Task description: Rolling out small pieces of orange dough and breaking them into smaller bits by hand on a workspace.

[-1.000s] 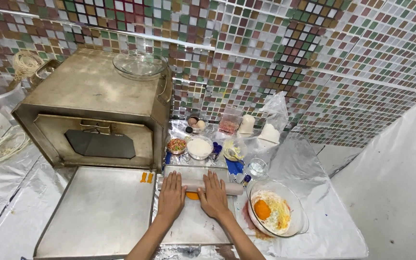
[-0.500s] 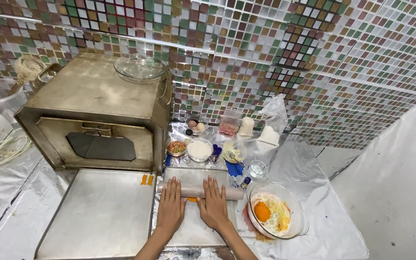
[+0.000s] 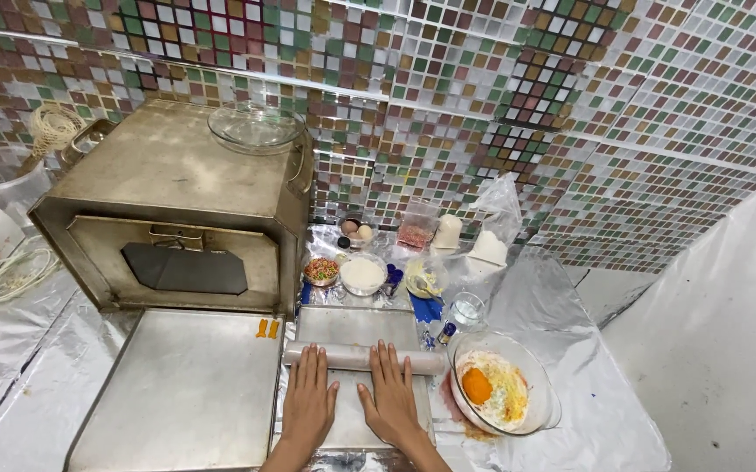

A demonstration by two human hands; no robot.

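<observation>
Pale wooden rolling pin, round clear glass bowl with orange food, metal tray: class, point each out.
Pale wooden rolling pin (image 3: 356, 356), head view, middle between hands.
Round clear glass bowl (image 3: 542, 418), head view, right rim.
Metal tray (image 3: 356, 325), head view, bare top.

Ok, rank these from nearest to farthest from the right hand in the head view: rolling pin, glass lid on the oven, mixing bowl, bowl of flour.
1. Rolling pin, under the right hand.
2. Mixing bowl, to its right.
3. Bowl of flour, behind.
4. Glass lid, far back left, on the oven.

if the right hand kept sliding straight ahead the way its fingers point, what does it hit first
The right hand already rests its fingertips on the rolling pin. Past that, bare metal tray, then probably the small bowl of white powder, though depth is hard to judge.
</observation>
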